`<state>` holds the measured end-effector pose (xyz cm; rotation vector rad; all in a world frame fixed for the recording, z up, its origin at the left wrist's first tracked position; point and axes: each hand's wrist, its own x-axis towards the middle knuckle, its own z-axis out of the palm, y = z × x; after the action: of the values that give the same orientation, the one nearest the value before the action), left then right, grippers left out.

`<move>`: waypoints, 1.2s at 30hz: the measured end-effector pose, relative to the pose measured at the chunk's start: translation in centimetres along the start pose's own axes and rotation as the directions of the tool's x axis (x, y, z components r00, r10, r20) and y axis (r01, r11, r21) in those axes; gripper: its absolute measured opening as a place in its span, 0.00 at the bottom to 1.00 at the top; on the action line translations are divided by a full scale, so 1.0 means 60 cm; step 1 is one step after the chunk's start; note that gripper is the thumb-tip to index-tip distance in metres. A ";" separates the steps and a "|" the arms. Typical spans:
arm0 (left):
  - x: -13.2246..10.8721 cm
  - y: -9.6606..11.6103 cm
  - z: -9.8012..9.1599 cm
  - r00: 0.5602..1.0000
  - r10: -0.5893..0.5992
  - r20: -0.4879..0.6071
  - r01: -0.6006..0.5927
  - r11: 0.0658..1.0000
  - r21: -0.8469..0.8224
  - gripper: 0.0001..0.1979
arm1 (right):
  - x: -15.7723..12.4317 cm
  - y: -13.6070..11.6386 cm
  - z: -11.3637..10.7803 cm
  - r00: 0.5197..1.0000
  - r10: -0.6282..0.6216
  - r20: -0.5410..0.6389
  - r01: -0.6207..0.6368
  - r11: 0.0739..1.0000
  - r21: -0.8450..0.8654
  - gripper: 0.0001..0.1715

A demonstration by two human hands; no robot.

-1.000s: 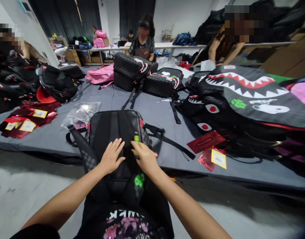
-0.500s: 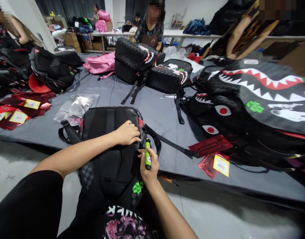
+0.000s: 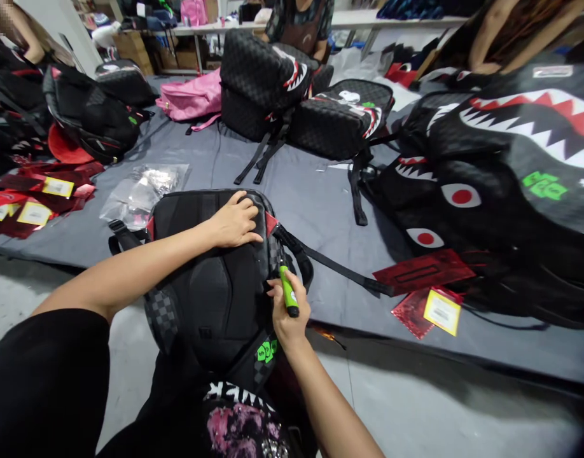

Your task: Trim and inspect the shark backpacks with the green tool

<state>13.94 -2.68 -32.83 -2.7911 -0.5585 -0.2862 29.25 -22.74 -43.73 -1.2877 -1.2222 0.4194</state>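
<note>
A black backpack (image 3: pixel 203 286) lies with its padded back panel up, partly on the table edge and leaning toward my body. It has checkered sides, red corner tabs and a green patch low on one strap. My left hand (image 3: pixel 235 221) rests on the upper part of the panel, fingers spread and holding nothing. In my right hand (image 3: pixel 290 313) is a green marker pen (image 3: pixel 288 289) with black ends, its dark tip pointing at the checkered right side of the backpack. Whether the tip touches the fabric I cannot tell. A loose black strap (image 3: pixel 337 267) trails rightward.
Shark-mouth backpacks (image 3: pixel 502 159) crowd the table's right side; red tags (image 3: pixel 423 273) lie before them. Checkered bags (image 3: pixel 247 89) and a pink bag (image 3: pixel 191 95) stand behind. A clear plastic bag (image 3: pixel 144 191) and red packets (image 3: pixel 44 197) lie left. Co-workers stand around the table.
My left hand has shifted up the panel and its fingers have spread. The marker pen is tilted more, still in my right hand. The view has tipped downward.
</note>
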 end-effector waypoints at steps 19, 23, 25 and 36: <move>-0.061 0.105 0.082 0.832 -0.244 -0.499 0.116 0.955 -0.274 0.25 | 0.092 -0.072 0.014 0.908 0.411 0.081 -0.418 0.896 0.147 0.22; -0.064 0.105 0.085 0.808 -0.222 -0.545 0.091 0.962 -0.257 0.25 | 0.089 -0.078 0.024 0.917 0.398 0.032 -0.399 0.915 0.064 0.20; -0.064 0.105 0.087 0.802 -0.219 -0.556 0.076 0.960 -0.268 0.25 | 0.089 -0.081 0.029 0.916 0.400 0.002 -0.400 0.915 0.046 0.20; -0.060 0.104 0.090 0.732 -0.196 -0.653 0.034 0.967 -0.251 0.22 | 0.093 -0.081 0.040 0.920 0.388 -0.053 -0.387 0.922 0.031 0.20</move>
<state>13.93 -7.79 -40.23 -2.5654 -0.5279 -1.4033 27.49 -18.57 -37.42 -1.5187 -0.9081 0.6723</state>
